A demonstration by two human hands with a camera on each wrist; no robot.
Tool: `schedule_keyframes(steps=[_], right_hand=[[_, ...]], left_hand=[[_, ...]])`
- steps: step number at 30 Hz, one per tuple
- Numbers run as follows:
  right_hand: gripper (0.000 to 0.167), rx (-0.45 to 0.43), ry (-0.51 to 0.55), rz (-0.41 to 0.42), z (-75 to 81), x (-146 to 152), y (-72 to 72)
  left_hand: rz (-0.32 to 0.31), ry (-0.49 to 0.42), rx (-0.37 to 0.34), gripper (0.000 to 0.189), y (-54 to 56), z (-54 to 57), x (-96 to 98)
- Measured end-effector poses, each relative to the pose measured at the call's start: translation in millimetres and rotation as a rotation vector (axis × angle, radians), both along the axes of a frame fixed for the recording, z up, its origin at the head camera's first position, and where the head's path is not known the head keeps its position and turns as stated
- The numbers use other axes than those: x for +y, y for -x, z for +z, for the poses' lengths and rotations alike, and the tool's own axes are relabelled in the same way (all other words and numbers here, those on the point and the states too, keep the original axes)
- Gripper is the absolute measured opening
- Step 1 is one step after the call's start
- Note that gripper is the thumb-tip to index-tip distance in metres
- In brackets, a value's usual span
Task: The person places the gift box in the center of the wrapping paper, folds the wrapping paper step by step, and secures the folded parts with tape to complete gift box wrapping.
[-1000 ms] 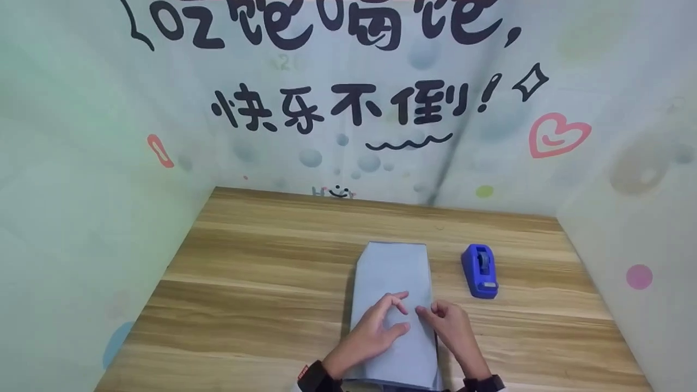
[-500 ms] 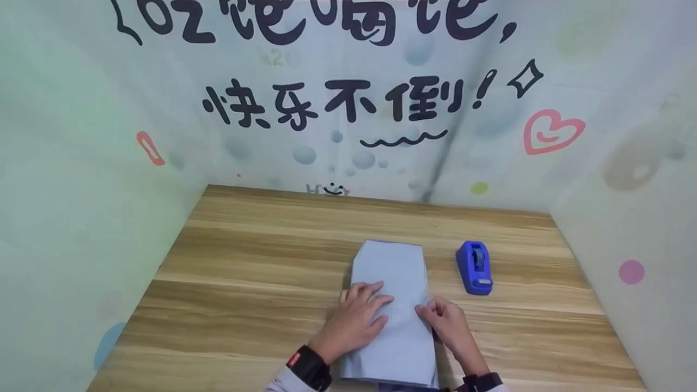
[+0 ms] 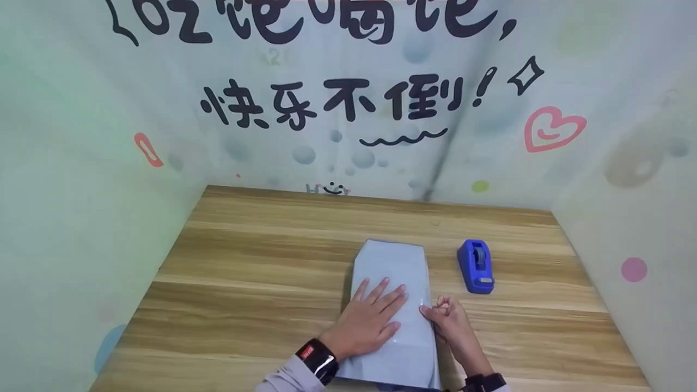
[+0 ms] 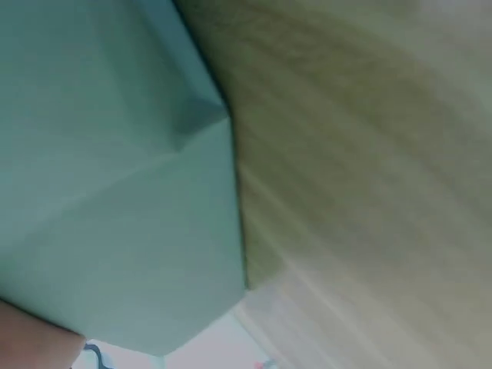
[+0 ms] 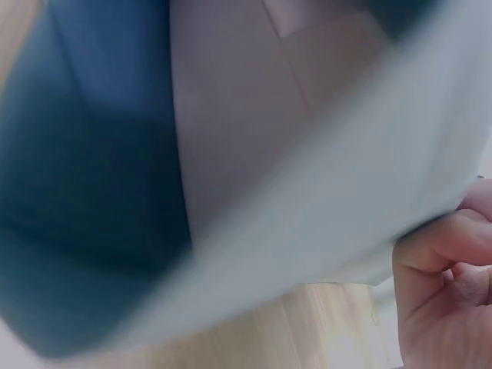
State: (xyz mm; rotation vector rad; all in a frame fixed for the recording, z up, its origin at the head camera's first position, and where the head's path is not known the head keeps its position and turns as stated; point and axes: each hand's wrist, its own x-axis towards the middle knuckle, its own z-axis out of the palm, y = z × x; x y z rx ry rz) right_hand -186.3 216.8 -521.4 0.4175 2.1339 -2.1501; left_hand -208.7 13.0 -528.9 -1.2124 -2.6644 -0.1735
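Blue paper [image 3: 393,260]: laid on the surface [image 3: 261,256], long axis from 12 to 6 o'clock.
Left grip [image 3: 370,322]: pressed flat on top, fingers spread.
Right grip [image 3: 453,325]: 3 o'clock edge pinched — paper lying toward 9.

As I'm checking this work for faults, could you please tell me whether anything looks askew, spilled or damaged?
Mildly, yes: on the pale blue, oblong folded-paper packet, the far left corner slants off while the far right corner looks nearly square, so the outline seems lopsided, though perhaps intentionally. Nothing looks spilled or damaged.
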Motion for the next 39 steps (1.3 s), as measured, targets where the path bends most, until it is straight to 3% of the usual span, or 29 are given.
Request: schedule_keyframes(steps=[6,9,14,16,22,31,39], right_hand=[[0.023,-0.036,-0.011,0.026,-5.0,7,-0.4],[0.023,-0.024,-0.078,-0.026,-11.1,22,3.5],[0.041,0.091,-0.457,-0.265,-16.9,64,23.3],[0.046,0.103,-0.608,-0.310,-16.1,79,33.7],[0.050,0.022,-0.819,-0.223,-4.5,104,54.8],[0.032,0.058,-0.890,-0.183,4.3,102,65.9],[0.033,0.067,-0.819,-0.212,14.1,98,72.5]], left_hand=[[-0.040,0.021,-0.016,0.057,-0.7,1.6,12.2],[-0.036,0.024,-0.037,0.057,-2.0,1.4,12.7],[-0.039,0.019,-0.089,0.058,-2.8,2.9,12.0],[-0.035,0.018,-0.090,0.058,-2.0,3.2,12.0],[-0.035,0.012,-0.094,0.058,-0.7,3.2,12.1],[-0.034,-0.011,-0.063,0.057,0.1,2.3,11.1],[-0.046,-0.007,-0.078,0.059,0.0,2.0,10.2]])
